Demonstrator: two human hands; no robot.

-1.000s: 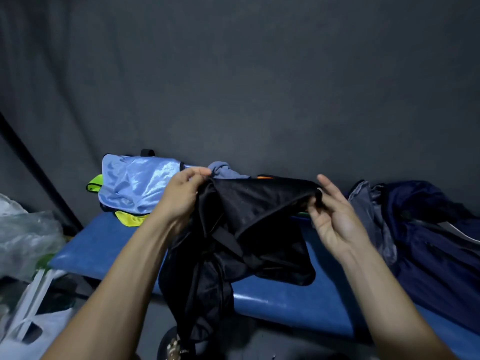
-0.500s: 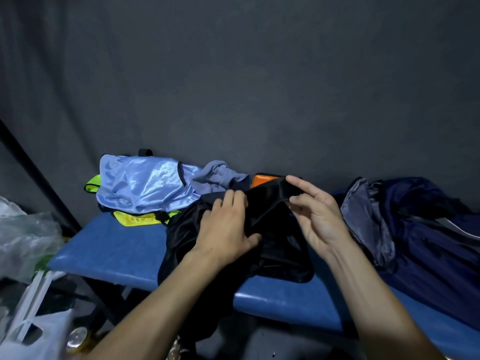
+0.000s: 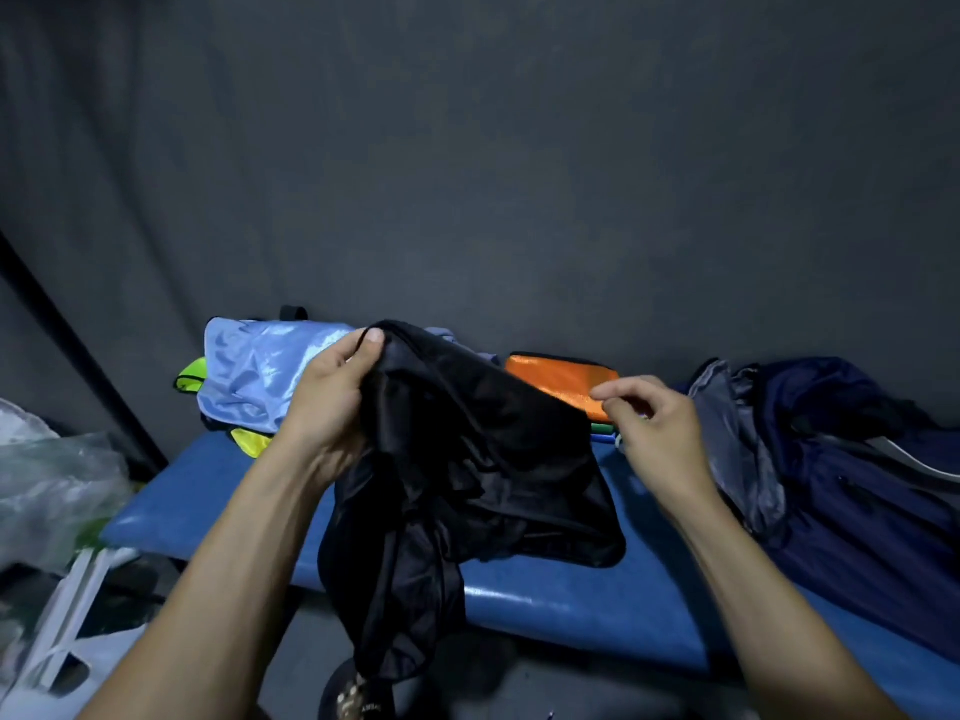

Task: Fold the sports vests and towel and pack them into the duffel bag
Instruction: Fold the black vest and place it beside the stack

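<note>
The left hand (image 3: 332, 402) grips the top edge of a black vest (image 3: 467, 475), thumb on the near side and fingers curled over the cloth at about eleven o'clock from the vest's middle. The vest hangs crumpled from that grip, its upper part lifted above a blue bench (image 3: 597, 605) and its lower part drooping past the bench's front edge toward six o'clock.

The right hand (image 3: 654, 433) is at three o'clock from the vest, just beside its right edge. Its fingers are loosely curled with thumb and forefinger close together, and they hold nothing that can be seen; whether a fingertip touches the black cloth cannot be told.

Behind the left hand, at ten o'clock, a light blue vest (image 3: 254, 371) lies heaped on the bench, with yellow-green cloth (image 3: 249, 441) showing under it and at its left side. At one o'clock from the black vest an orange vest (image 3: 561, 379) lies folded flat, a strip of green cloth (image 3: 602, 428) just under its near edge. At three o'clock, past the right hand, a dark blue duffel bag (image 3: 852, 485) sits slumped on the bench, its grey lining (image 3: 727, 423) turned out at the near end.

At nine o'clock, off the bench, are a clear plastic bag (image 3: 52, 485) and a white plastic bag (image 3: 67, 662). A dark grey cloth backdrop (image 3: 519, 174) fills the upper view.
</note>
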